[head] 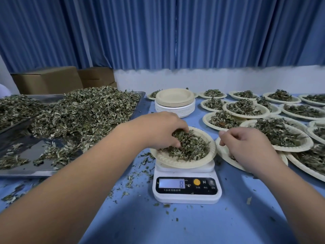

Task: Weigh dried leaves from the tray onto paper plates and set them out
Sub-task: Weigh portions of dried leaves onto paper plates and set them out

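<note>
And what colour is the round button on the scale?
Orange-yellow: the button on the scale, plain in the head view.

Free: bare bench (175, 226) nearest me, before the scale (186, 191); I count it open passage. Narrow crumb-strewn lane between tray (26, 173) rim and scale. Small gap between plate stack (175, 103) and the scale's plate (184, 163), which my left hand (161, 131) occupies, gripping its dried leaves (191, 147). Blocked: left, leaf heap (84, 110) on the tray; right, filled plates (281, 136) crowded rim over rim.
</note>
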{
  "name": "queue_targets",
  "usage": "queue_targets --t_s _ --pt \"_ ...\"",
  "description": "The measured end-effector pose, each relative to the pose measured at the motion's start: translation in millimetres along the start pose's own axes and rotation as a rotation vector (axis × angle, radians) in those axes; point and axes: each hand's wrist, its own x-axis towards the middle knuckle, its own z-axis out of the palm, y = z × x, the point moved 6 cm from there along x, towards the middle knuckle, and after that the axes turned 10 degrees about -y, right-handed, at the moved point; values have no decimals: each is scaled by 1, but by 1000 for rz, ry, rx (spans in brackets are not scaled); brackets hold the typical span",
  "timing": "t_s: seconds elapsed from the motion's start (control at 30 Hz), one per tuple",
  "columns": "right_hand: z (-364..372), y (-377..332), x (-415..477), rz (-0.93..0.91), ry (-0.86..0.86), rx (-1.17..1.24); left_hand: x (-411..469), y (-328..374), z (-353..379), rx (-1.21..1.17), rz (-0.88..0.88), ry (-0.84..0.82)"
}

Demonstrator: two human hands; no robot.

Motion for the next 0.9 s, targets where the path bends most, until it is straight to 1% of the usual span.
queue_targets --t_s 0.1,0.2,0.3,0.37,0.7,0.9 --pt "-1 0 0 -10 -13 -8 1 3 3 19 -34 4" --pt "-2 1 1 -16 -13 -5 0 4 2 -7 -46 45" --pt "-3 2 1 -11 0 2 -3 2 -2 -81 -47 118" --pt "-3 2 2 -14 2 3 -8 -2 -7 -150 -47 196" --pt "-3 2 1 -13 -3 -6 -35 -21 -13 -648 -44 569" --pt "-2 4 2 8 -16 -4 -62 -52 1 -1123 -39 770"
